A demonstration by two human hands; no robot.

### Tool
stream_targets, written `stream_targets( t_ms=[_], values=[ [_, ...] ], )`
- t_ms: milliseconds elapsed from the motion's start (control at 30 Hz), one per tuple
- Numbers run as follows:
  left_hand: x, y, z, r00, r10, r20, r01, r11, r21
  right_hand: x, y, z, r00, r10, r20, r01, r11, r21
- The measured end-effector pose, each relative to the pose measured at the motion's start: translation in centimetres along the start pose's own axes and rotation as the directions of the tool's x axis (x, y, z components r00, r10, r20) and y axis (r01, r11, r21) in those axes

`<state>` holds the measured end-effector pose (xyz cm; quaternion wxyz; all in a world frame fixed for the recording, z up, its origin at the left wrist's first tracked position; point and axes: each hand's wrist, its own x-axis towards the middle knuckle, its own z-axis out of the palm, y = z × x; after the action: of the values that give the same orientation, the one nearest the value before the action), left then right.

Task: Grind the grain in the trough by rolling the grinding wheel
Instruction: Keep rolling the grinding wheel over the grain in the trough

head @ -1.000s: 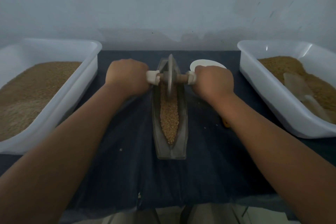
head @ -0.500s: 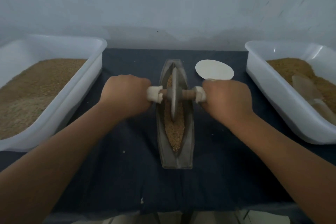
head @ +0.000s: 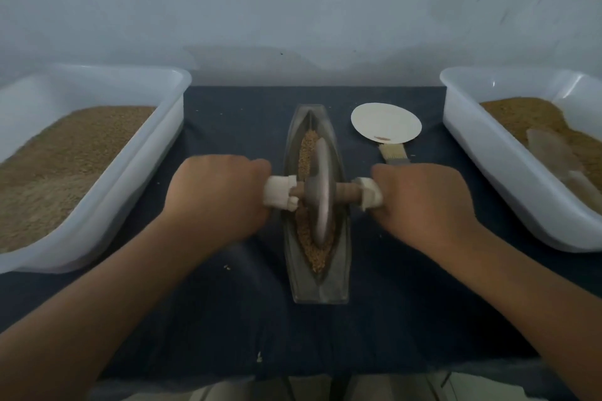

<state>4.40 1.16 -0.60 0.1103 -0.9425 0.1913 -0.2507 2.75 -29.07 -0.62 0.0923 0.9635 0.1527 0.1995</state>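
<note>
1. Left hand (head: 215, 195) and right hand (head: 423, 202) each fisted round a wrapped end of the axle (head: 345, 194) — grip firm.
2. Grinding wheel (head: 321, 205) has rolled from the far end of the trough (head: 321, 291) to mid-length, in the grain (head: 304, 153) — return stroke under way.

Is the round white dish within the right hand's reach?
Probably, once freed: the right hand grips the handle of the grey grinding wheel; only a small brush lies before the round white dish.

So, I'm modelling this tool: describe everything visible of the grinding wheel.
The grinding wheel is a thin grey disc, metal-looking, standing on edge along the trough, rim down in the grain. A brown wooden-looking axle runs through it, white-wrapped at both ends; the left hand and right hand grip one each.
</note>
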Motion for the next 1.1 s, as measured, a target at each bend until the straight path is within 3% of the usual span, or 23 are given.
stream_targets(
  t_ms=[133, 300, 500, 667, 767, 867, 967, 1100],
  values=[
    [2.9, -0.6, 1.9, 0.986, -0.069, 0.149, 0.083, 0.993, -0.088, 3.4, 0.1, 0.9, 0.995, 0.018, -0.100, -0.018, 1.000, -0.001],
    [8.3, -1.3, 3.7, 0.974, -0.174, 0.148, 0.188, 0.978, -0.092, 10.1, 1.0, 2.8, 0.994, 0.062, -0.090, -0.062, 0.998, 0.003],
    [4.5, -0.9, 1.5, 0.970, -0.087, 0.229, 0.121, 0.983, -0.141, 5.8, 0.6, 1.2, 0.997, 0.000, -0.080, 0.001, 1.000, 0.012],
    [-0.5, -0.7, -0.7, 0.999, 0.007, 0.052, -0.006, 1.000, -0.018, -0.3, 0.5, 0.2, 0.997, -0.022, -0.068, 0.024, 0.999, 0.029],
    [1.2, -0.7, 0.4, 0.989, -0.016, 0.148, 0.022, 0.999, -0.038, 1.1, 0.7, 1.1, 0.997, 0.021, -0.080, -0.017, 0.999, 0.043],
    [5.4, -1.0, 1.9, 0.982, -0.103, 0.156, 0.114, 0.991, -0.064, 5.6, 1.1, 3.0, 0.989, 0.065, -0.132, -0.069, 0.997, -0.025],
    [9.0, -1.4, 2.6, 0.969, -0.170, 0.181, 0.187, 0.979, -0.082, 10.2, 1.6, 3.7, 0.988, 0.130, -0.087, -0.132, 0.991, -0.020],
    [8.7, -1.4, 2.2, 0.971, -0.127, 0.205, 0.150, 0.984, -0.101, 9.7, 1.5, 3.0, 0.992, 0.104, -0.066, -0.102, 0.994, 0.026]
  ],
)
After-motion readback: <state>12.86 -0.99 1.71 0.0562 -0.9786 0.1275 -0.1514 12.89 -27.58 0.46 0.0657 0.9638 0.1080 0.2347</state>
